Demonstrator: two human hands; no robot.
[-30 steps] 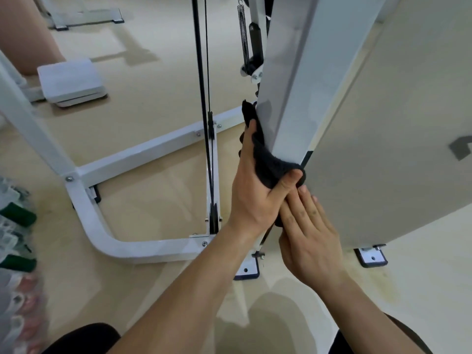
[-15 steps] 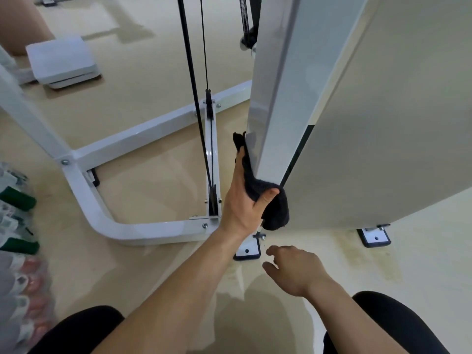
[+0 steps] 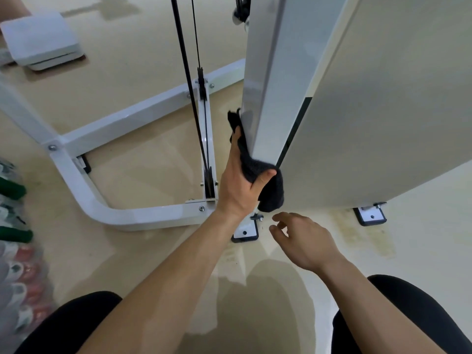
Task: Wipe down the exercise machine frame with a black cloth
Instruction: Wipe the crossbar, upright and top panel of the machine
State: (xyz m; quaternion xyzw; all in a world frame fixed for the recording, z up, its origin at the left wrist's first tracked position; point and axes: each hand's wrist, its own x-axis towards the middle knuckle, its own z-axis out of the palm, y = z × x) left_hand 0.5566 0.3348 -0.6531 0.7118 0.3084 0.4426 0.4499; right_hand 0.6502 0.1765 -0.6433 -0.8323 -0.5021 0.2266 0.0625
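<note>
The white upright post of the exercise machine frame rises through the middle of the view. My left hand holds the black cloth wrapped round the post's lower end, thumb on the near face and fingers hidden behind the post. A tail of cloth hangs below the thumb. My right hand hovers just below the cloth, fingers loosely curled and holding nothing, apart from the frame.
A large white panel stands right of the post. White base tubes run across the beige floor at left, with black cables rising from them. Black-edged foot plates sit near my hands. Bottles lie at far left.
My left hand slid the cloth down the post toward its base. My right hand let go of the cloth and dropped below it, then lifted slightly toward the hanging tail.
</note>
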